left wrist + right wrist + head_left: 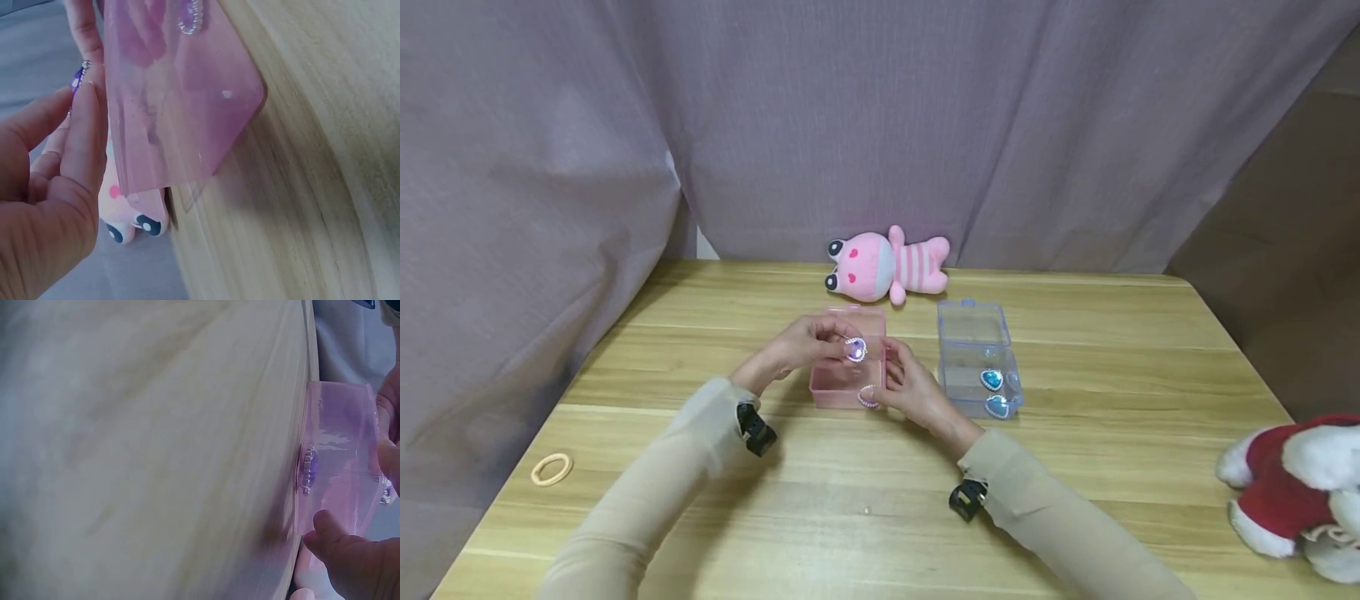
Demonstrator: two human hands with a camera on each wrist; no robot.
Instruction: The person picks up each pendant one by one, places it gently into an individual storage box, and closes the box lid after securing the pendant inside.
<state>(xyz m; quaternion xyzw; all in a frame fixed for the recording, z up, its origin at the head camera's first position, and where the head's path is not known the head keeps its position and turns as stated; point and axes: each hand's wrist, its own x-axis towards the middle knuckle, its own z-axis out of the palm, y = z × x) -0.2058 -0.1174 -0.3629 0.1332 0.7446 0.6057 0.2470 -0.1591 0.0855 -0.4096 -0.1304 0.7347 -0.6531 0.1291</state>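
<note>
My left hand (808, 343) pinches a purple heart-shaped gem (856, 349) with a beaded silver rim between thumb and fingers, over the open pink plastic box (829, 400). The right side of that box is gripped by my right hand (919, 393), its thumb near the front corner. Inside the box, a second purple gem (310, 469) shows through the pink wall in the right wrist view. The left wrist view shows the pinched gem edge-on, beside the box wall (181, 119).
An open clear bluish box (961, 407) with two blue gems (992, 380) stands to the right. Behind lies a pink plush toy (880, 267). A beige ring (552, 469) is at far left; a red-and-white plush (1285, 492) sits at the right edge.
</note>
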